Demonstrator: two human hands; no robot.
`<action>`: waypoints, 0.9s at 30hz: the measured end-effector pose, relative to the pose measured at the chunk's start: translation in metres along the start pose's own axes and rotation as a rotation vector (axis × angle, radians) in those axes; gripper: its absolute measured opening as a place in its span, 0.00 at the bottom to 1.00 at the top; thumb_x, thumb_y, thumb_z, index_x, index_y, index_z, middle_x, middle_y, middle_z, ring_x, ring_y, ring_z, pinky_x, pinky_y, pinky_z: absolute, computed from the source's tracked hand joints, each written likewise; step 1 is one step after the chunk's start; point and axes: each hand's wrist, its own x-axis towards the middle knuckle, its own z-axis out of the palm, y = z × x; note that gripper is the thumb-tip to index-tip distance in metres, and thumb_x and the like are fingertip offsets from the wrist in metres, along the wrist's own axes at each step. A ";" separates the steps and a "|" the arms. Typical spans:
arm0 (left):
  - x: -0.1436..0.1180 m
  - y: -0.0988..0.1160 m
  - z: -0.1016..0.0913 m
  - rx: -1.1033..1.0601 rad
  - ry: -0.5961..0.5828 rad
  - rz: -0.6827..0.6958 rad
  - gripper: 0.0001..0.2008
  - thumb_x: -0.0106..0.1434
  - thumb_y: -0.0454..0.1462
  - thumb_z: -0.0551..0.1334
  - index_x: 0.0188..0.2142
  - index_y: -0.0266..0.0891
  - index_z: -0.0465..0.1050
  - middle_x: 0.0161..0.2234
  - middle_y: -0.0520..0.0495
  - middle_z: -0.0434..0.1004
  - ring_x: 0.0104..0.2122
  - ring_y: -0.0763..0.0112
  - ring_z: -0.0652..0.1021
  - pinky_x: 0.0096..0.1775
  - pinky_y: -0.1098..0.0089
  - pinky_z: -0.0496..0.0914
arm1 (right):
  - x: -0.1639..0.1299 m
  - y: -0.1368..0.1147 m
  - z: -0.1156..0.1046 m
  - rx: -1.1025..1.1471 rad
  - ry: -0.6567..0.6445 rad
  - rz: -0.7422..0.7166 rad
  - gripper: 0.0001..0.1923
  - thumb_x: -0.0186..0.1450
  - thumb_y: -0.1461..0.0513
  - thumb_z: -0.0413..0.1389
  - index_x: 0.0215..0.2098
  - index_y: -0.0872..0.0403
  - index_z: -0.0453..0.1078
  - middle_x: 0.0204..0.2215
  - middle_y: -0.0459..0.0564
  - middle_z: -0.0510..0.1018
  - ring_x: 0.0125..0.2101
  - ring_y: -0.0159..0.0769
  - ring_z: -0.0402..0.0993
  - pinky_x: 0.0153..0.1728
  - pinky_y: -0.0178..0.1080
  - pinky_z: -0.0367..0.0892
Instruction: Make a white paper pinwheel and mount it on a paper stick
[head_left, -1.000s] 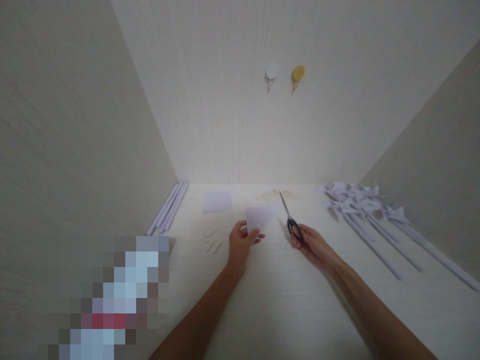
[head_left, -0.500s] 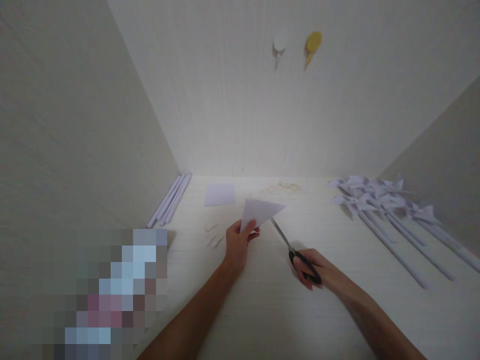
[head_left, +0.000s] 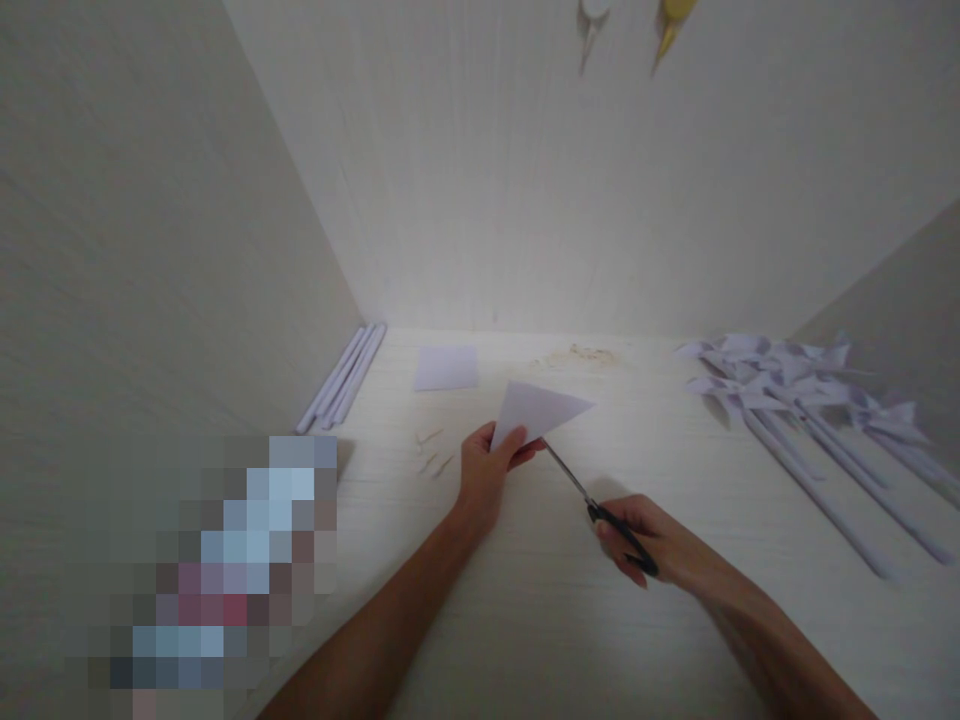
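Paper triangle [head_left: 538, 412] — pinched at its lower corner by the left hand [head_left: 487, 475], above the table [head_left: 525, 600]; right hand [head_left: 652, 545] grips scissors [head_left: 592, 500] — blade tips seemingly at its edge.

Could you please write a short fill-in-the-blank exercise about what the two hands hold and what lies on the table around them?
1. The left hand holds a folded paper shaped like a ____.
2. The right hand holds black-handled ____, whose blades reach the paper's lower edge.
3. The finished paper pinwheels lie on the ____ side of the table.
4. A flat square sheet lies beyond the ____ hand.

Missing words: triangle; scissors; right; left
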 end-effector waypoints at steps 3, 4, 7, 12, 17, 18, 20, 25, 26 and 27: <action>-0.001 0.001 0.000 0.000 -0.014 -0.003 0.12 0.46 0.38 0.63 0.29 0.31 0.70 0.28 0.44 0.75 0.26 0.71 0.76 0.31 0.72 0.70 | 0.000 0.002 0.000 -0.011 -0.006 0.001 0.20 0.57 0.50 0.48 0.15 0.54 0.56 0.09 0.41 0.60 0.11 0.24 0.53 0.14 0.30 0.49; -0.001 0.001 0.000 0.004 -0.016 -0.004 0.12 0.46 0.38 0.63 0.29 0.31 0.70 0.28 0.44 0.75 0.26 0.71 0.76 0.31 0.73 0.70 | 0.000 0.003 0.000 -0.016 -0.006 -0.002 0.21 0.57 0.50 0.48 0.15 0.54 0.56 0.09 0.41 0.60 0.11 0.23 0.53 0.14 0.30 0.48; -0.001 0.001 0.000 0.007 -0.016 -0.010 0.12 0.46 0.38 0.63 0.29 0.31 0.70 0.28 0.44 0.75 0.26 0.70 0.77 0.31 0.72 0.70 | 0.000 0.004 -0.001 -0.011 -0.016 -0.007 0.21 0.57 0.49 0.47 0.15 0.54 0.56 0.09 0.41 0.60 0.11 0.23 0.51 0.13 0.30 0.47; -0.001 0.002 0.001 -0.018 -0.026 -0.019 0.11 0.45 0.37 0.64 0.28 0.31 0.70 0.28 0.44 0.75 0.26 0.70 0.76 0.33 0.71 0.71 | -0.001 0.002 -0.001 -0.018 -0.015 0.002 0.22 0.57 0.49 0.46 0.14 0.54 0.55 0.09 0.41 0.60 0.11 0.23 0.51 0.13 0.30 0.47; -0.001 0.002 0.000 -0.038 -0.046 -0.016 0.11 0.45 0.37 0.64 0.28 0.30 0.70 0.28 0.44 0.76 0.27 0.70 0.76 0.33 0.72 0.71 | -0.001 0.002 -0.002 -0.018 -0.021 0.012 0.22 0.57 0.49 0.47 0.14 0.54 0.55 0.09 0.41 0.60 0.10 0.22 0.51 0.13 0.30 0.48; -0.001 0.002 0.000 -0.035 -0.047 -0.015 0.12 0.45 0.37 0.64 0.28 0.30 0.71 0.29 0.44 0.76 0.27 0.70 0.76 0.33 0.72 0.71 | 0.000 0.002 -0.002 -0.014 -0.023 0.009 0.22 0.57 0.48 0.47 0.14 0.55 0.55 0.09 0.41 0.60 0.10 0.22 0.51 0.13 0.30 0.48; -0.001 0.002 0.000 -0.033 -0.049 -0.018 0.12 0.45 0.37 0.64 0.28 0.30 0.71 0.29 0.44 0.76 0.27 0.70 0.76 0.33 0.72 0.71 | 0.000 0.004 -0.003 -0.005 -0.025 0.009 0.22 0.57 0.48 0.47 0.15 0.55 0.55 0.09 0.41 0.60 0.10 0.22 0.51 0.13 0.29 0.48; -0.002 0.005 0.000 -0.046 -0.046 -0.029 0.11 0.45 0.36 0.64 0.27 0.30 0.71 0.28 0.45 0.76 0.25 0.72 0.76 0.33 0.72 0.71 | 0.000 0.006 -0.003 -0.014 -0.029 0.002 0.23 0.57 0.47 0.46 0.15 0.55 0.55 0.09 0.41 0.59 0.10 0.22 0.51 0.13 0.29 0.48; -0.002 0.005 0.000 -0.049 -0.048 -0.030 0.10 0.45 0.36 0.64 0.27 0.30 0.71 0.28 0.46 0.76 0.25 0.72 0.76 0.33 0.72 0.71 | 0.000 0.006 -0.003 -0.016 -0.028 -0.002 0.23 0.57 0.47 0.46 0.15 0.55 0.55 0.09 0.41 0.59 0.10 0.22 0.51 0.13 0.29 0.48; -0.002 0.005 0.000 -0.052 -0.049 -0.031 0.10 0.45 0.36 0.64 0.27 0.31 0.71 0.28 0.46 0.76 0.25 0.72 0.76 0.33 0.71 0.71 | 0.000 0.006 -0.003 -0.018 -0.027 -0.002 0.23 0.57 0.47 0.46 0.15 0.55 0.55 0.09 0.41 0.59 0.10 0.22 0.51 0.13 0.29 0.48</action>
